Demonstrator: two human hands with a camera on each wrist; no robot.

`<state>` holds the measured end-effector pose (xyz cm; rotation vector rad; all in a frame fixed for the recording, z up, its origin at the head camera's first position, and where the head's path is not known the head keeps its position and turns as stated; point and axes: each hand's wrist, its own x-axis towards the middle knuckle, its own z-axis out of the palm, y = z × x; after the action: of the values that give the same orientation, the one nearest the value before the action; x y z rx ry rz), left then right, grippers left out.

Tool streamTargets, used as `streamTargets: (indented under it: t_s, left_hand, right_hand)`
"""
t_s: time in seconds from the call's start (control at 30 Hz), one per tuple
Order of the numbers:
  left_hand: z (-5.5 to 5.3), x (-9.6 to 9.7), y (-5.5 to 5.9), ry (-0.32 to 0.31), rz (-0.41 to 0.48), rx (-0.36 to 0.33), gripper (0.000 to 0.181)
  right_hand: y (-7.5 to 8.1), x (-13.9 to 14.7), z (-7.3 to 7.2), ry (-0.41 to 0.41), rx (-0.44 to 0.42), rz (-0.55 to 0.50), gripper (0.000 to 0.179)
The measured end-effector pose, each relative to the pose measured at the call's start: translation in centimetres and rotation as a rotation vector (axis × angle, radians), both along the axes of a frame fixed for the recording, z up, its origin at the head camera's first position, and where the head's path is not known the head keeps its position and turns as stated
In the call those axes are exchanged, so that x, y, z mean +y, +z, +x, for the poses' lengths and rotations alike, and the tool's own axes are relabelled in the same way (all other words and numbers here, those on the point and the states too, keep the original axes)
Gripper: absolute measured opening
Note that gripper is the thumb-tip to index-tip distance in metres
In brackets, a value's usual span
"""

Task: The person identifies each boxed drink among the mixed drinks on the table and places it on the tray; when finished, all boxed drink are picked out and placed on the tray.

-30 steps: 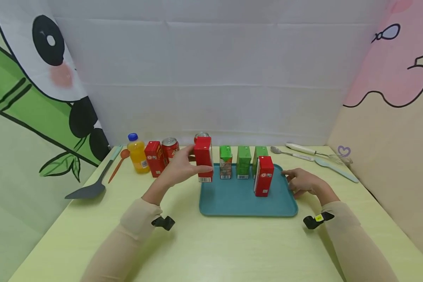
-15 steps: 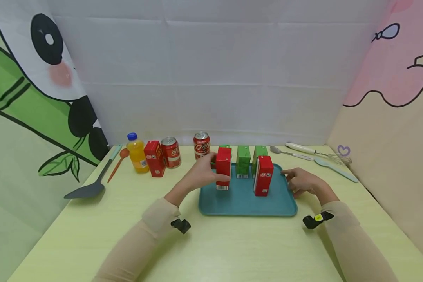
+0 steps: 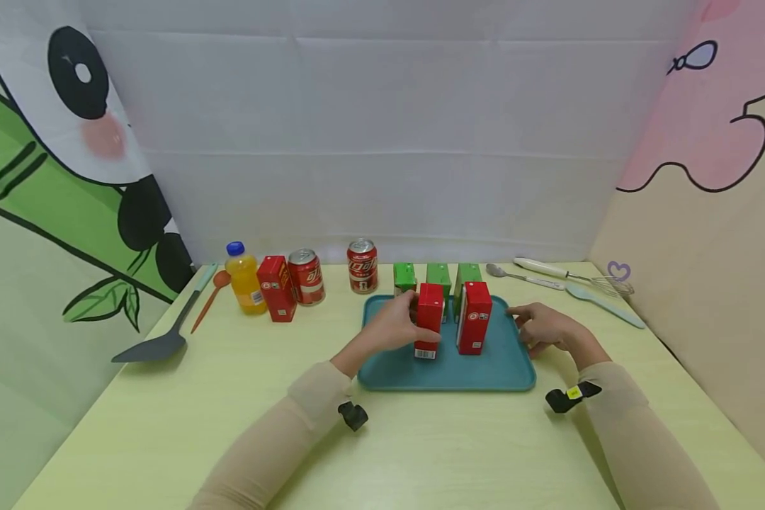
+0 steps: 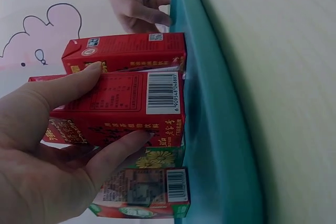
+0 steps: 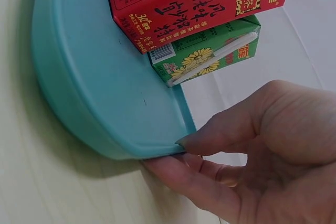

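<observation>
My left hand [image 3: 389, 327] grips a red drink carton [image 3: 430, 312] upright between thumb and fingers, over the teal tray [image 3: 446, 380]. Whether its base touches the tray I cannot tell. Just right of it stands another red drink carton [image 3: 475, 320]; in the left wrist view the held carton [image 4: 118, 95] lies close alongside it. Behind them on the tray are a green carton with a dark picture [image 3: 404, 275] and two plainer green cartons [image 3: 438, 273], partly hidden. My right hand [image 3: 548, 330] pinches the tray's right rim, thumb on top [image 5: 210, 135] and a finger below.
Left of the tray stand an orange juice bottle [image 3: 245, 280], a red carton [image 3: 277, 289] and two red cans [image 3: 307, 278]. A dark spatula [image 3: 159, 346] and an orange spoon [image 3: 209, 299] lie farther left. A whisk [image 3: 602, 285] and other utensils lie at the back right.
My left hand has carried the red carton rightward and lower, from the tray's left edge to beside the other red carton. My right hand has stayed at the tray's rim.
</observation>
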<state>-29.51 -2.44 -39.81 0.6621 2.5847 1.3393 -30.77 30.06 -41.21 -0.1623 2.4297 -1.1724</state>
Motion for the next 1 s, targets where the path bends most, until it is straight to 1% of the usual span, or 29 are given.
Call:
streamTargets:
  t_s: [0.17,0.43,0.7,1.0]
  left_hand:
    - [-0.1,0.8,-0.4,-0.002,0.01,-0.01,0.068]
    - [-0.5,1.9,-0.7,0.042,0.012,-0.004,0.062]
    - [-0.7,2.7,-0.7,0.079,0.005,-0.002,0.064]
    - [-0.7,3.3,-0.9,0.083,-0.006,0.011,0.07]
  right_hand:
    - [-0.1,0.0,-0.1,-0.003,-0.003,0.002,0.074]
    - [-0.2,0.1,-0.2,-0.001,-0.004,-0.009,0.075]
    - [0.0,0.1,-0.3,0.0,-0.004,-0.011,0.075]
    - [-0.1,0.0,-0.3,-0.002,-0.009,-0.011,0.075]
